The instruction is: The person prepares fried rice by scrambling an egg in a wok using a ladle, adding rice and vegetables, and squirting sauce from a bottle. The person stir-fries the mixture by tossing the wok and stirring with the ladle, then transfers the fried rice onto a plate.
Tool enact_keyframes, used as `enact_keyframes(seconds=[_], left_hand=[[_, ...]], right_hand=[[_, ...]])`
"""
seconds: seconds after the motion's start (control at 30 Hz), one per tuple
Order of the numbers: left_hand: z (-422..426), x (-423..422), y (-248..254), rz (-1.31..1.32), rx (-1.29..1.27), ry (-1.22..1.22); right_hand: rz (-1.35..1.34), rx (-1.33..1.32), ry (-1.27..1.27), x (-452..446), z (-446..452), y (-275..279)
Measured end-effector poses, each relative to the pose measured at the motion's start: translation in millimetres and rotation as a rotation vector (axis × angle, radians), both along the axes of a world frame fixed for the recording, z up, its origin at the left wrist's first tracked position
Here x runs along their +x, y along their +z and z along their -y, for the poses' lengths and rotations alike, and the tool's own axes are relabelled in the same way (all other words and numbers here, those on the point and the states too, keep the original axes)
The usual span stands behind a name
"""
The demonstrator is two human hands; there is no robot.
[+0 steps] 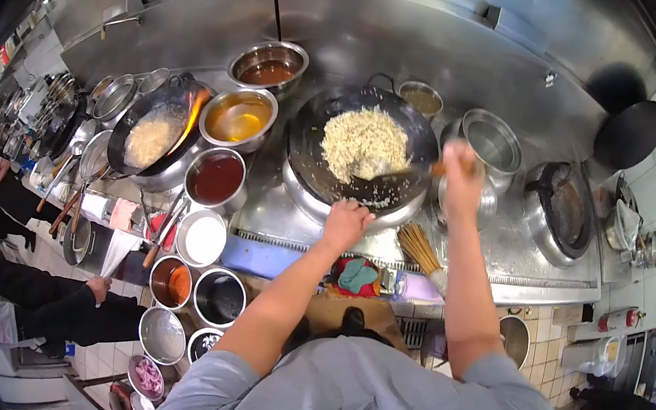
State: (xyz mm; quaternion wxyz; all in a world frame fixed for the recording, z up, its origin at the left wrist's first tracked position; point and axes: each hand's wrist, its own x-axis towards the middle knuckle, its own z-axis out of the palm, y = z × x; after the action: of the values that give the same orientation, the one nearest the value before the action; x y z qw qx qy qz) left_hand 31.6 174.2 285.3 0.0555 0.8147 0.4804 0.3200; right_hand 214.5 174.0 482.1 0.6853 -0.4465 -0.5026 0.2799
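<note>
A large black wok (306, 149) sits on the burner in front of me, with a heap of pale fried rice (365, 140) in it. My left hand (349, 222) is closed on the near rim of this wok. Slightly blurred by motion, my right hand (460, 172) grips the wooden handle of a wok spatula (405, 174). Its dark metal part reaches left over the wok, and the tip is partly hidden in the rice. Scattered grains cling to the wok's near side. Just below my right hand, a bamboo wok brush (418, 247) rests at the counter's edge.
A second wok (118, 148) with food and a tall flame stands at left. Between the woks are bowls of amber liquid (238, 120) and dark red sauce (215, 177). At right are a metal pot (491, 143) and another burner (565, 209). A co-worker (29, 308) stands at lower left.
</note>
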Motion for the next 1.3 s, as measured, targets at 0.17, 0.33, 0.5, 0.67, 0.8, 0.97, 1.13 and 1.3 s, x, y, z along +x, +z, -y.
enact_keyframes(seconds=[0.17,0.33,0.5,0.67,0.8,0.97,1.13,1.3], left_hand=[[19.9,8.3,22.8,-0.101,-0.181,0.211],[12.2,7.8,13.1,-0.086,-0.153,0.226],[18.4,7.2,14.7,-0.150,-0.154,0.235],[15.6,6.6,20.7,-0.125,-0.214,0.209],[17.3,4.5,18.6,-0.145,-0.252,0.213],[12.2,4.6,13.0,-0.069,-0.275,0.200],[14.1,4.7,22.7,-0.049,-0.323,0.196],[17.7,4.7,23.6,-0.085,-0.318,0.225]], right_hand=[[-0.161,0.058,0.259,-21.2,-167.1,66.0],[-0.121,0.336,0.199,15.5,-180.4,108.9],[-0.057,0.117,0.286,-38.4,-196.1,73.1],[-0.119,0.307,0.290,-46.3,-149.5,63.5],[0.074,0.111,0.196,-36.6,-188.0,46.8],[-0.058,0.309,-0.046,20.9,-188.9,53.7],[-0.265,0.039,0.313,-27.1,-193.7,66.1],[-0.199,0.278,0.145,-39.1,-189.9,50.8]])
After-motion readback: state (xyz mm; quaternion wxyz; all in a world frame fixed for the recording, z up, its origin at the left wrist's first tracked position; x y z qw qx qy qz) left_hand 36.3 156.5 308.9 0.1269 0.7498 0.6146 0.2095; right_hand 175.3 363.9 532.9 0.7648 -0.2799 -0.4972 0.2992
